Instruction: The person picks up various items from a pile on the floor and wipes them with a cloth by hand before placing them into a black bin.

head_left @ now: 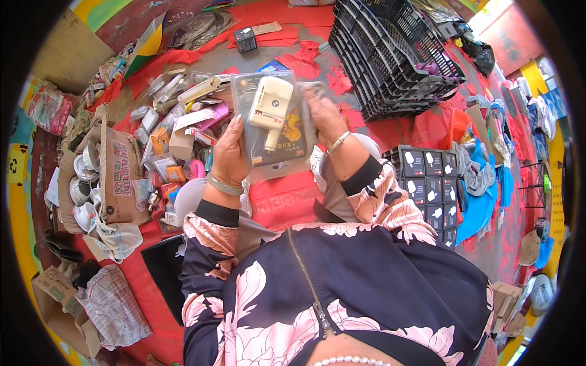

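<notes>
1 clear pack point(244, 91) with 1 cream device point(273, 97) inside stands near the middle of the view, toward 12 o'clock. The left hand point(232, 149) grips its edge at 8 o'clock, thumb on the front. The right hand point(325, 116) is at its 3 o'clock side, fingers blurred; I cannot tell whether they grip anything.

Around the middle of the view: at 10 o'clock, a heap of small packaged goods point(160, 141) lies jumbled, too many to count, the pack screening its near edge. At 9 o'clock, 1 open cardboard box point(125, 183) holds at least 4 white round objects point(85, 216). Between 11 and 12 o'clock sits 1 small black box point(245, 40). At 1 o'clock, tall black crates point(381, 67) are stacked one inside another, hard to number, blocking what lies behind them. At 2 o'clock is 1 black plastic bag point(483, 59). At 3 o'clock, at least 9 black cartons point(433, 190) stand in 3 columns, with blue cloth point(478, 210) just beyond. At 8 o'clock is 1 checked woven sack point(115, 305).
</notes>
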Demonstrator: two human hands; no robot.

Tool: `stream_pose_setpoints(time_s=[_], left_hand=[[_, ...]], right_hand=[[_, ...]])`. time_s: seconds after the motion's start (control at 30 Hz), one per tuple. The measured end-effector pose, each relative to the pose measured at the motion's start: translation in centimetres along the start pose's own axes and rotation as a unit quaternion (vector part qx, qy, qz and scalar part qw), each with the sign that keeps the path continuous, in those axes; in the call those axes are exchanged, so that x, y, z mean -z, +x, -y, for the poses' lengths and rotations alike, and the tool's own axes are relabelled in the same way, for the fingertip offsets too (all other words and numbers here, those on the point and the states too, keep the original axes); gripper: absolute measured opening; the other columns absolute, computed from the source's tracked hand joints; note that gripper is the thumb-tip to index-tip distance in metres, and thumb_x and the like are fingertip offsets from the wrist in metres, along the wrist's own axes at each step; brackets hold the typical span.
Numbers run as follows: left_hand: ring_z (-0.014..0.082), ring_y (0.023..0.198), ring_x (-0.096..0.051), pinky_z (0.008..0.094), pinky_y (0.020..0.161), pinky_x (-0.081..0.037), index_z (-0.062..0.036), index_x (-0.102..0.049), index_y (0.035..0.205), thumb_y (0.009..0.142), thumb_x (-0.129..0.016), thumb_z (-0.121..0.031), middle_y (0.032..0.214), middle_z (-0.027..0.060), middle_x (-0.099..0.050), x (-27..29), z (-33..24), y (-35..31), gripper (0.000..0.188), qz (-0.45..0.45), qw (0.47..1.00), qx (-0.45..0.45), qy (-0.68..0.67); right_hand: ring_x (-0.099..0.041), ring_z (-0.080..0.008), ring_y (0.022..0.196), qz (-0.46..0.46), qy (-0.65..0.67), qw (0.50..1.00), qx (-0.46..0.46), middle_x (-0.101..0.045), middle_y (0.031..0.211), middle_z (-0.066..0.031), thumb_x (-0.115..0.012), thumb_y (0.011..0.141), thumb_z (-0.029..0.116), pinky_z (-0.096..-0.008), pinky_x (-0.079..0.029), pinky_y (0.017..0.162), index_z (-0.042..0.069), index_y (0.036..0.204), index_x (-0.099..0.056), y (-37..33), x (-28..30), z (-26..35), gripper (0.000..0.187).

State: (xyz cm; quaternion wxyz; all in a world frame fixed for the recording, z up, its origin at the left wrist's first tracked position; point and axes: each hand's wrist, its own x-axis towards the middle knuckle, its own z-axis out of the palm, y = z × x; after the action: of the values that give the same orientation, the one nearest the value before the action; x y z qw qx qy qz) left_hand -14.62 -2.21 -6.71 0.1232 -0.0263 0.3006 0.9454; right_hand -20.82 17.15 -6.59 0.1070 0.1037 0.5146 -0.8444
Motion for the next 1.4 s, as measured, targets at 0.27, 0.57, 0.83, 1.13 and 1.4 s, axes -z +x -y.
stream_pose_setpoints(time_s=[0.27,0.57,0.83,1.13,1.4], left_hand=[[0.0191,0.103,-0.055,0.0313,0.090,-0.044,-0.0001,-0.043,0.122,0.095,-0.038,-0.014,0.116,0.0100,-0.054,-1.0,0.9,0.0,0.031,-0.018,0.993,-0.072,0.088],[0.0115,0.101,-0.047,0.0239,0.085,-0.040,0.0027,-0.046,0.120,0.091,-0.041,-0.005,0.112,0.0060,-0.052,-0.3,2.5,0.1,0.031,0.003,0.895,-0.182,0.408],[0.0098,0.090,-0.054,0.0224,0.081,-0.043,0.0017,-0.053,0.114,0.092,-0.046,-0.008,0.103,0.0051,-0.059,1.6,2.7,0.0,0.025,0.032,0.931,-0.151,0.331],[0.0145,0.094,-0.058,0.0270,0.082,-0.047,0.0010,-0.051,0.117,0.093,-0.044,-0.011,0.107,0.0073,-0.059,0.0,0.8,-0.2,0.028,-0.003,0.987,-0.086,0.133],[0.0168,0.092,-0.059,0.0300,0.083,-0.047,0.0021,-0.051,0.112,0.092,-0.041,-0.009,0.104,0.0090,-0.060,-0.6,0.8,-0.5,0.026,-0.034,0.990,-0.086,0.107]], right_hand=[[-0.045,-0.0284,0.105,0.141,-0.495,0.750,0.415,-0.055,0.105,-0.0130,-0.051,0.086,0.032,-0.0415,-0.029,0.092,0.002,0.092,-0.058,-1.2,-2.1,-0.6,0.032],[-0.035,-0.0363,0.124,0.029,-0.603,0.639,0.477,-0.043,0.129,-0.0186,-0.055,0.082,0.026,-0.0437,-0.028,0.102,-0.003,0.117,-0.049,-2.1,-5.4,-1.9,0.046],[-0.054,-0.0385,0.102,0.010,-0.580,0.811,0.076,-0.057,0.107,-0.0247,-0.047,0.087,0.033,-0.0429,-0.042,0.088,-0.007,0.107,-0.049,2.1,-5.3,2.1,0.045],[-0.055,-0.0281,0.087,-0.073,-0.376,0.770,0.510,-0.061,0.086,-0.0129,-0.057,0.068,0.007,-0.0348,-0.043,0.080,0.002,0.087,-0.061,4.3,-1.5,4.1,0.019],[-0.058,-0.0112,0.073,0.177,-0.264,0.932,0.174,-0.064,0.079,-0.0077,-0.055,0.071,0.007,-0.0272,-0.047,0.069,0.003,0.096,-0.065,4.2,-1.4,2.6,0.027]])
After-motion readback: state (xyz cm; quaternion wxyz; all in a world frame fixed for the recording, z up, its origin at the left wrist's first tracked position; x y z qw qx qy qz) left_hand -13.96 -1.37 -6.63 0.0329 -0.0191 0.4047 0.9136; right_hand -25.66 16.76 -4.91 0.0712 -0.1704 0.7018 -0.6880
